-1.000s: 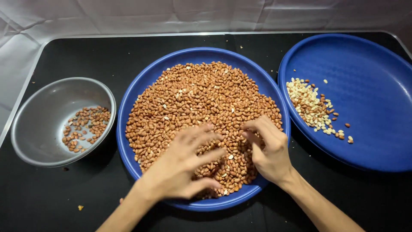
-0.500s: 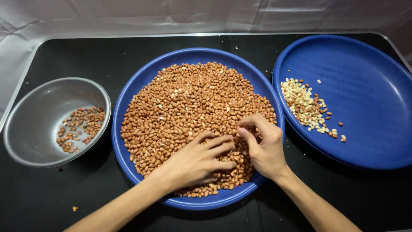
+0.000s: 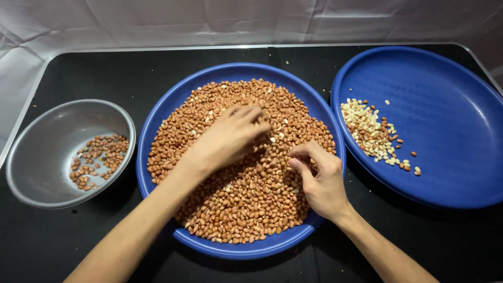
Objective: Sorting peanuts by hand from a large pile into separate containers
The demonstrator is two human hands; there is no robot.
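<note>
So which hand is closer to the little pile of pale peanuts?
Right. The right hand rests in the middle plate's peanuts, close to the pale pile; the left hand is farther left.

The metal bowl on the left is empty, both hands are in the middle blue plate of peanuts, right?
Not quite. The head view shows the metal bowl holds a small pile of brown peanuts. The rest stands: left hand and right hand are both in the middle blue plate.

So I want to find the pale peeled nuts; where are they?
In the head view, the pale nuts lie at the left edge of the right-hand blue plate, beside the middle plate of brown peanuts.
</note>
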